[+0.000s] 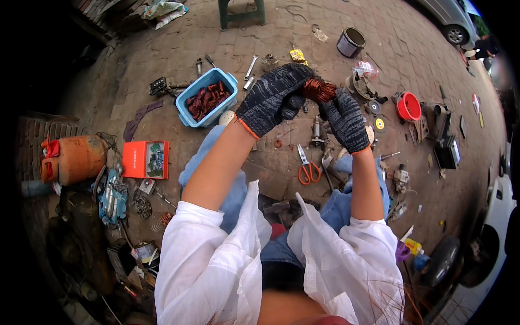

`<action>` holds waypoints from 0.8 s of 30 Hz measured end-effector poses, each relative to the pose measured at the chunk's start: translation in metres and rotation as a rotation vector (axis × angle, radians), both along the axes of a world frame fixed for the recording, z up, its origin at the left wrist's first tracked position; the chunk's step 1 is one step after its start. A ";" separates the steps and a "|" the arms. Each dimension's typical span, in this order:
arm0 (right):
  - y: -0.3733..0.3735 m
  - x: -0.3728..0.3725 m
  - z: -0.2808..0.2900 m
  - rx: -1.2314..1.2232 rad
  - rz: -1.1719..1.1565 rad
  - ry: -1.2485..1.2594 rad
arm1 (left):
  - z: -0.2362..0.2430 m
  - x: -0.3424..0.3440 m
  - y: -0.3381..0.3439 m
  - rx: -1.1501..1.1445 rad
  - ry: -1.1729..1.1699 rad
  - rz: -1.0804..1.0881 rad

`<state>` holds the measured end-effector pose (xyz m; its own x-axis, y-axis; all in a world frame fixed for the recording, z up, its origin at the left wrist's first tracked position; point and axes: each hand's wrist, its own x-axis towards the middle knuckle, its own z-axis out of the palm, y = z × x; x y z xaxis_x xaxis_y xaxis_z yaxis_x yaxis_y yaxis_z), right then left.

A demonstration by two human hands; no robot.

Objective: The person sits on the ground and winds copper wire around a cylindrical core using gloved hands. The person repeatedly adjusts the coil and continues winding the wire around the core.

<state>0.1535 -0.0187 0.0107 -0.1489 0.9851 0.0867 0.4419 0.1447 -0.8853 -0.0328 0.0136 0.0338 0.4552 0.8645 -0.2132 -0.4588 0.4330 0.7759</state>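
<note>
Both my hands wear dark grey knitted gloves with orange cuffs and are raised in front of me. Between them is a bundle of copper wire (319,90), reddish brown and frayed at one end. My left hand (276,97) closes on the bundle from its left side. The fingers of my right hand (344,120) press on its right, lower end. Left of my left hand stands a light blue plastic tub (233,86) holding several dark red copper coils (207,101). Scissors with orange handles (309,172) lie on the ground below my hands.
A red open box (136,157) and an orange gas cylinder (81,158) are at the left. Wrenches (251,66), a dark can (351,42), a red bowl (408,106) and metal parts (317,130) lie around on the brick ground. A green stool (242,16) stands far ahead; a car (447,21) is at the far right.
</note>
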 end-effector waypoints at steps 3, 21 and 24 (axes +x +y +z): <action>0.013 0.012 -0.015 0.457 0.004 -0.276 | 0.003 0.000 -0.004 0.046 0.110 -0.122; -0.004 -0.025 0.023 0.472 -0.214 -0.252 | -0.011 0.017 0.004 0.302 0.423 0.169; -0.015 -0.039 0.027 0.528 -0.230 -0.321 | -0.007 0.015 0.003 0.273 0.428 0.256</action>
